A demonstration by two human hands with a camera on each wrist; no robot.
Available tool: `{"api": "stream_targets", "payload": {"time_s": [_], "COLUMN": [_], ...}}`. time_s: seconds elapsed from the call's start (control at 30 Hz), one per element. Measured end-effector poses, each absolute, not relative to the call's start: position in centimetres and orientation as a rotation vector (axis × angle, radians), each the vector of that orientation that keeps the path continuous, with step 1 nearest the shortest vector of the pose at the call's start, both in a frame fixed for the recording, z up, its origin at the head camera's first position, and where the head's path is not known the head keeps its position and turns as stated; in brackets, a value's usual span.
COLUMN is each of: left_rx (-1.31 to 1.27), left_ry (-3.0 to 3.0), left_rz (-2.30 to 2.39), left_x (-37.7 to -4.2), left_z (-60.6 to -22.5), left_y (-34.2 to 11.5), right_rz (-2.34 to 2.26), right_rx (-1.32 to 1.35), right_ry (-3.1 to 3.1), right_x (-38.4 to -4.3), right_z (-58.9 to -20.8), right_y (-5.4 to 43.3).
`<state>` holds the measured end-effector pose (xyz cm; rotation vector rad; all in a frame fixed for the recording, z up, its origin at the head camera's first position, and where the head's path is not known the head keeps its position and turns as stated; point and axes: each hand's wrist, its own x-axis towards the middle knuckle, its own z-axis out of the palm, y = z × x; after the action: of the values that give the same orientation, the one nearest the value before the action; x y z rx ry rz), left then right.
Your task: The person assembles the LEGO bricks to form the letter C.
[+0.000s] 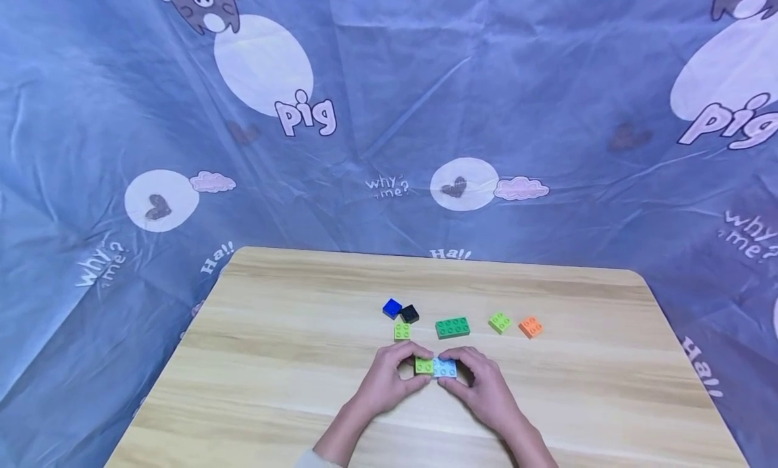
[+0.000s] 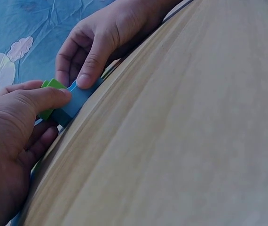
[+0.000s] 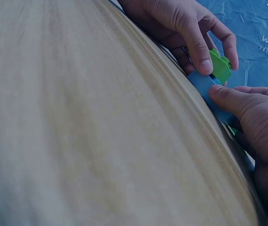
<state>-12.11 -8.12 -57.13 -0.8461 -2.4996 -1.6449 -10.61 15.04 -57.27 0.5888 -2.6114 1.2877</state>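
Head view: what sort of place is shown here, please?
Perhaps an indoor play or recording corner: a pale wood-grain table, a wrinkled blue pig-printed fabric backdrop, and small colourful plastic toy bricks.

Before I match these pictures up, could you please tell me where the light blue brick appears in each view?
Head: the light blue brick is low, slightly right of centre.
Left wrist: the light blue brick is left of centre, above mid-height.
Right wrist: the light blue brick is right of centre, above mid-height.
Shared landmark: the lime brick at one end of it.
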Motion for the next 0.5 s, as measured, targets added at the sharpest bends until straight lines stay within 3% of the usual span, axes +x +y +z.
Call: {"api": "stream_targets", "payload": {"time_s": [0.5], "left_rx": [-0.825], "left_ry": [-2.503], "left_rz": [-1.702], "left_x": [-12.18], "left_z": [-56.96], "left_y": [-7.97], "right_rz": [1.271], "right_rx": [0.62], "right_ry": [-2.612], "right_x": [-10.74], "right_z": [-57.27], "right_y": [15.34]}}
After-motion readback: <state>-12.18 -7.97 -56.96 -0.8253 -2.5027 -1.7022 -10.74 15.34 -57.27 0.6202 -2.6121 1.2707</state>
